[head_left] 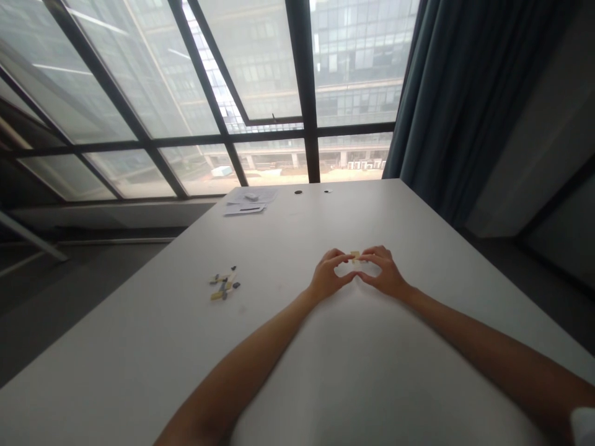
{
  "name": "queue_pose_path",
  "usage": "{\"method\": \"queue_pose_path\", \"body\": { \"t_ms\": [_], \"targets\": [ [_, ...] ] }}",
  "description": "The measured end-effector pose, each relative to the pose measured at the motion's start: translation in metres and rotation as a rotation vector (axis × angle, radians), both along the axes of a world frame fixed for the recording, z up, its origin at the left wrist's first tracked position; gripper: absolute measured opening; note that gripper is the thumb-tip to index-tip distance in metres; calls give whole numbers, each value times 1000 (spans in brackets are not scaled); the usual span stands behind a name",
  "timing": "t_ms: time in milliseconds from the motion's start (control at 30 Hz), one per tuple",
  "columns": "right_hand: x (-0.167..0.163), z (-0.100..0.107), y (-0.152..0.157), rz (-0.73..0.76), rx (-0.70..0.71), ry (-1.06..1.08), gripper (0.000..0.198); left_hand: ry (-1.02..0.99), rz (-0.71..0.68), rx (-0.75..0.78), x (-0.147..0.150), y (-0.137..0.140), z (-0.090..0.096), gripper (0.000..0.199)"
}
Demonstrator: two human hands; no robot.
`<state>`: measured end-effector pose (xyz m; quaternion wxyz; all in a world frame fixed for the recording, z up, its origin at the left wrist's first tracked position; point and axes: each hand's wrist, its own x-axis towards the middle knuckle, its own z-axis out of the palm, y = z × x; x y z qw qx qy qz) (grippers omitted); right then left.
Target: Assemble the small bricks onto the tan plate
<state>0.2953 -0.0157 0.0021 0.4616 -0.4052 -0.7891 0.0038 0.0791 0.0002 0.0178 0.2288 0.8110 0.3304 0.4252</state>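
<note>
At a white table (279, 238) before a wall of windows (260, 62), 2 bare hands work close together over a small yellow block (356, 254). The left hand (325, 279) and right hand (385, 275) arch open, thumb tips meeting or nearly so, index fingertips at either side of the block. Whether either hand has a firm pinch on it cannot be told at this size. To the left, well apart, lies a loose pile (228, 286) of yellow and grey bits; papers (235, 199) lie near the far edge. Handling so small a thing well would likely call for light, even pressure from both sides, wrists kept low for steadiness, fingertips clear of its top, and the block square between them, since a lopsided push could tip it or flick it away.
</note>
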Motion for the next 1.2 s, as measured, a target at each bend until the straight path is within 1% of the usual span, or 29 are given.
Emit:
{"method": "queue_pose_path", "body": {
  "t_ms": [200,400,633,800,967,1200],
  "targets": [
    [-5,-7,-5,16,7,36,27,26,-38,24,-7,0,-4,36],
    [-3,-8,-11,34,13,4,27,32,-57,2,-10,-5,-8,34],
    [-1,-6,-13,64,43,-9,26,41,-101,42,-10,-9,-8,35],
    [-2,-4,-15,61,19,-18,26,47,-85,24,-10,-11,-8,35],
    [-5,1,-17,61,12,-8,24,36,-91,20,-10,-9,-11,36],
    [-2,-1,-16,65,14,-16,25,41,-87,44,-9,-9,-12,34]
  ]
}}
